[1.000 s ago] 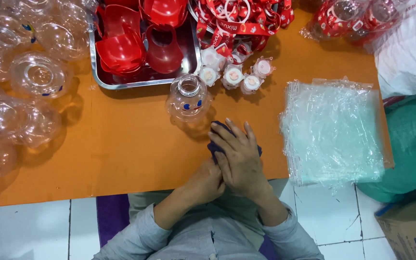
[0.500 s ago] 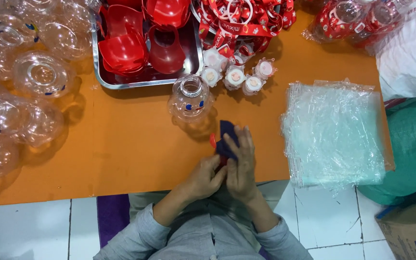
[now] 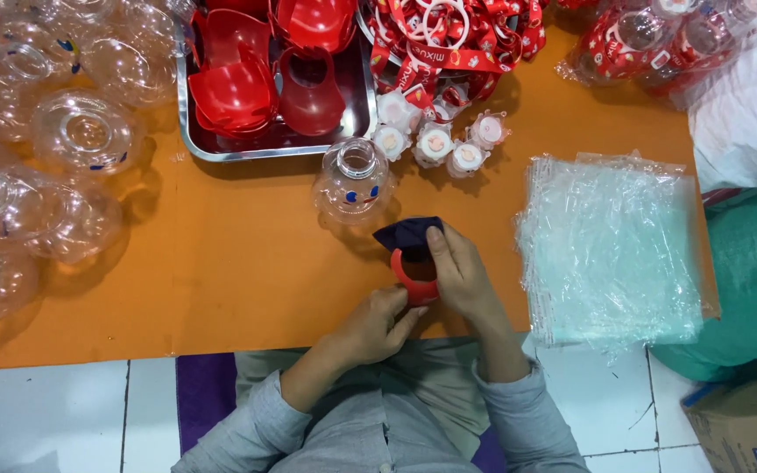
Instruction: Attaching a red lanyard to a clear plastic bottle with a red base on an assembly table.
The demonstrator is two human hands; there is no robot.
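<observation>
Both hands meet at the near edge of the orange table (image 3: 221, 263). My left hand (image 3: 378, 320) pinches the lower rim of a red plastic ring-shaped part (image 3: 409, 285). My right hand (image 3: 462, 276) lies over its right side, with the fingertips pressing a dark blue piece (image 3: 405, 232) at its top. Just beyond them a clear round bottle (image 3: 352, 184) with a small printed face stands upright, apart from both hands.
A steel tray (image 3: 187, 123) holds several red plastic parts. Many clear bottles (image 3: 37, 158) crowd the left. Small white-and-pink caps (image 3: 435, 140) and red straps (image 3: 449, 35) lie behind. Clear plastic bags (image 3: 611, 250) are stacked at the right, next to a green sack (image 3: 751, 280).
The hands were laid flat over the piece; now they have parted, so the red ring and dark blue piece show between them. The bottle has not moved.
</observation>
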